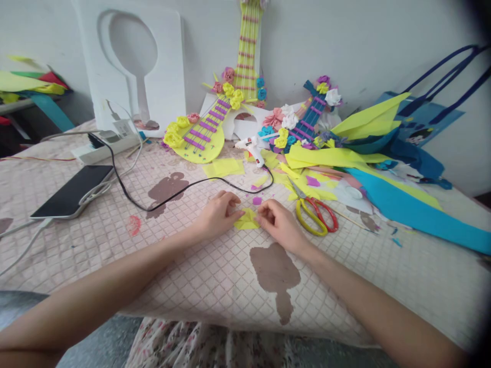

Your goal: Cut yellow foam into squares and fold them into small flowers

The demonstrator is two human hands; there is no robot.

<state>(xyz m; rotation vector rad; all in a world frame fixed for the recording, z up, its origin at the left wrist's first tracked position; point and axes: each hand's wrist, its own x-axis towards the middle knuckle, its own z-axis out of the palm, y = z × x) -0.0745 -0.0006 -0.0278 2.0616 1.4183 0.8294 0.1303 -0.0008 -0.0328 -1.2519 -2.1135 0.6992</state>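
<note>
A small piece of yellow paper [246, 220], creased in its middle, lies between my hands near the middle of the table. My left hand [220, 213] pinches its left edge, with the fingers curled. At its right edge, my right hand [273, 220] holds the paper between thumb and fingertips. Just beyond the hands rest small purple paper scraps [257, 201] and a white glue gun [253, 149] with a black cord. Scissors [316, 214] with yellow and red handles lie to the right of my right hand.
Paper instruments with flowers [207, 134] stand along the wall. A phone [72, 191] and a power strip [107, 145] are on the left. Blue and yellow sheets [418, 209] spread over the right side, before a blue bag [429, 120]. The black cord [184, 190] crosses beyond my left hand.
</note>
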